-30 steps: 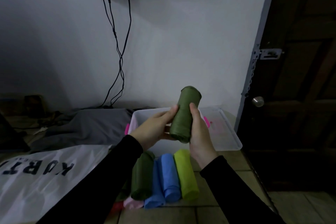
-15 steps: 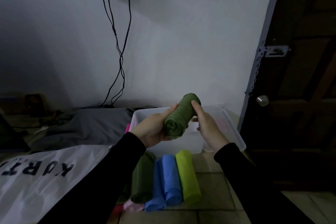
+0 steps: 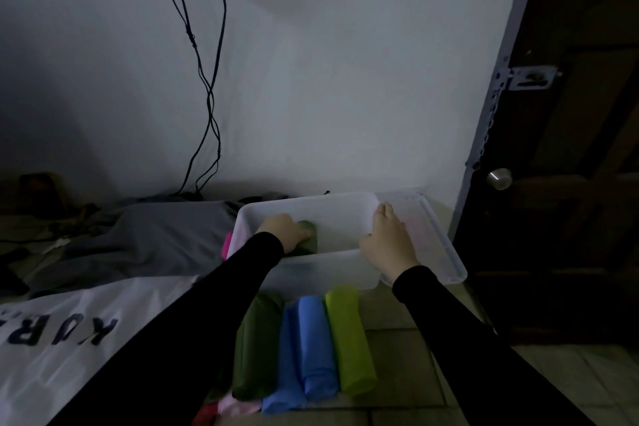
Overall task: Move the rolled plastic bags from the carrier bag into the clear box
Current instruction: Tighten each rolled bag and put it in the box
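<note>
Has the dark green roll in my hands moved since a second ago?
Yes. The dark green roll has gone down from above the clear box to inside it, at its left end, with the left hand on it.
</note>
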Demonstrator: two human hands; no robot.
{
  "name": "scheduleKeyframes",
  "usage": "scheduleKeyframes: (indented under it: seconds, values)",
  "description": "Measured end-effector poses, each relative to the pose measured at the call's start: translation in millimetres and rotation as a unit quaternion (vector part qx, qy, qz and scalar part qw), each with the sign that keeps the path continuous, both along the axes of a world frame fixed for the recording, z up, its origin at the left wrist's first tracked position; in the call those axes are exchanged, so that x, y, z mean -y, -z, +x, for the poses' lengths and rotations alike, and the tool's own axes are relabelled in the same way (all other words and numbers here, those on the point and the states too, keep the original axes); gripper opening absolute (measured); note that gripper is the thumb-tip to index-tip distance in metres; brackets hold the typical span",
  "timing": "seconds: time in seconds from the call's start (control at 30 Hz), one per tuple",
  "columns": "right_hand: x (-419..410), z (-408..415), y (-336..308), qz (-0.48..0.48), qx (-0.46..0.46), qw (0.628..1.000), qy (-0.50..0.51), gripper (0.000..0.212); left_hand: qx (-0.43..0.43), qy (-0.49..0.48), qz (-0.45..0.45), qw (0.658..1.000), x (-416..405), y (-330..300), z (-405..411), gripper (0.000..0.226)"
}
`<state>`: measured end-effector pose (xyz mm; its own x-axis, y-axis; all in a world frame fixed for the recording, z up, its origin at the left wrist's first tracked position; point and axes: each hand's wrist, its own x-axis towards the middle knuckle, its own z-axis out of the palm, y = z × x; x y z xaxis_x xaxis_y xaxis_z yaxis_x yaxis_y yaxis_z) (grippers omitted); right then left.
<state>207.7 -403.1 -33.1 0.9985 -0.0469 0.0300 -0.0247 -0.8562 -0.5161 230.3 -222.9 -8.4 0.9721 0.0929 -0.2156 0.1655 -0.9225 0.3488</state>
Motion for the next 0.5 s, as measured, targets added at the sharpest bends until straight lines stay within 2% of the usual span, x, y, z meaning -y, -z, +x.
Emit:
scheduleKeyframes:
  seconds: [0.07,0.13,0.3,0.43,0.47,0.5]
  values:
    - [0,0,1,-0.001,-0.002,1.0,0.002,0.069,-0.015,0.013,0.053,0.998,4,10,5,0.045]
    - [0,0,0,0.01,-0.001,1.0,0.01,0.068,-0.028,0.0,0.064,0.998,7,14,8,0.047]
    - [-2,0,-1,0.008,-0.008,1.0,0.02,0.07,0.012,-0.03,0.041,0.999,13,18,8,0.046]
    - [-2,1,-1,0.006,-0.012,1.0,0.024,0.072,-0.024,-0.038,0.019,0.999,10,24,12,0.04]
    - [-2,1,0,0.002,-0.013,1.0,0.024,0.072,-0.049,-0.03,0.04,0.998,11,22,13,0.04]
    - [-1,1,-1,-0.002,-0.016,1.0,0.023,0.073,-0.041,-0.043,0.001,0.998,10,23,14,0.041]
